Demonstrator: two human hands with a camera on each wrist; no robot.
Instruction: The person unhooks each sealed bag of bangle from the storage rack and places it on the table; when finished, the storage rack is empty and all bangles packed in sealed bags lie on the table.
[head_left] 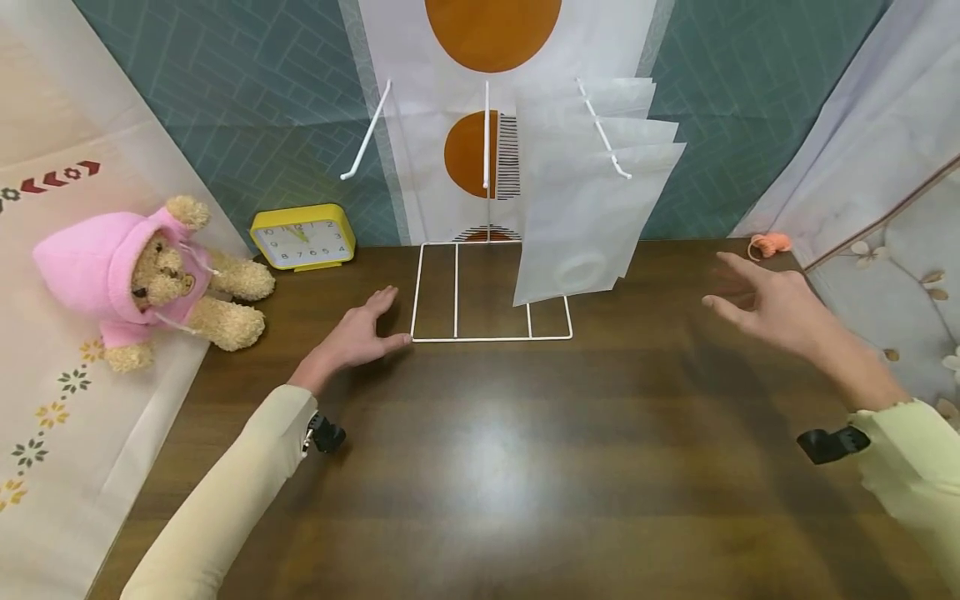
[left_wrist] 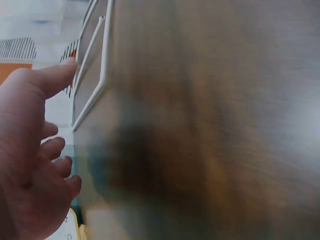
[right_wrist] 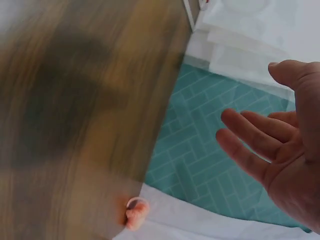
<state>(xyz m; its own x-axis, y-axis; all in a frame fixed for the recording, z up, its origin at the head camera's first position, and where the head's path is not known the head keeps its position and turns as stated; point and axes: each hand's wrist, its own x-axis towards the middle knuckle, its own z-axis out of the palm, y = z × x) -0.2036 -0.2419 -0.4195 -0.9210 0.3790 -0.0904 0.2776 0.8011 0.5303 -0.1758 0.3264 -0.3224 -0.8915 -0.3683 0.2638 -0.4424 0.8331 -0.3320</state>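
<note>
A white wire rack (head_left: pixel 491 339) stands on the table by the back wall, its thin prongs pointing forward. Several translucent white bags (head_left: pixel 592 208) hang from the right prong and cover part of the rack's base. My left hand (head_left: pixel 358 333) is beside the base's front left corner, thumb tip right at the wire in the head view and fingers extended, holding nothing. In the left wrist view the thumb overlaps the wire frame (left_wrist: pixel 102 75). To the right of the bags, my right hand (head_left: pixel 783 308) hovers above the table with fingers loosely spread and nothing in it.
A yellow clock (head_left: pixel 303 237) stands at the back left, next to a teddy bear (head_left: pixel 161 275) in a pink hoodie. An orange hair tie (head_left: pixel 770 243) lies at the back right corner of the wooden table (head_left: pixel 480 500). Patterned cloth hangs behind and at both sides.
</note>
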